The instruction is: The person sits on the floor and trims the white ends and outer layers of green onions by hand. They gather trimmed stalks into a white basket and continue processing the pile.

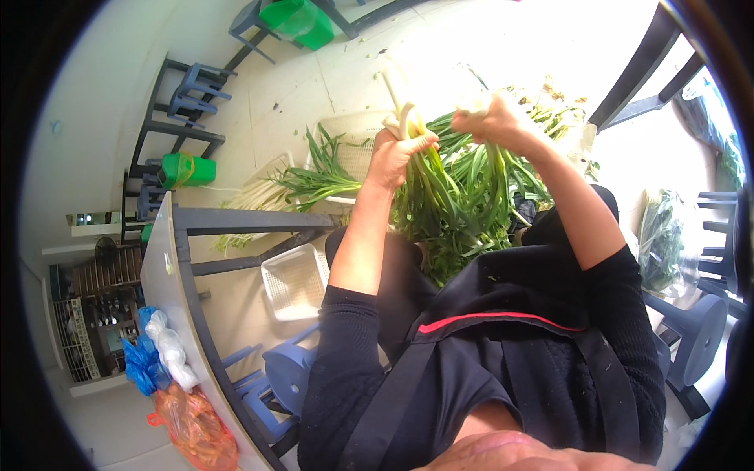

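My left hand (396, 156) is closed around the stalks of a bunch of green onions or young garlic (427, 176), their pale ends pointing away from me and the green leaves hanging toward my lap. To its right, my right hand (489, 123) grips another bunch (498, 176) near its whitish ends, which bright light partly washes out. A heap of long green leaves (453, 247) lies below both hands, between my knees. Left of my left hand, more leafy stalks (324, 179) rest across the rim of a white plastic basket (347, 126).
White-stemmed vegetables (259, 203) lie at the left beside a dark table frame (259, 221). A smaller white basket (294, 282) and a blue plastic stool (288, 371) stand nearer. Yellowish leaves (559, 115) are piled beyond my right hand. Bagged greens (662, 247) lie at the right.
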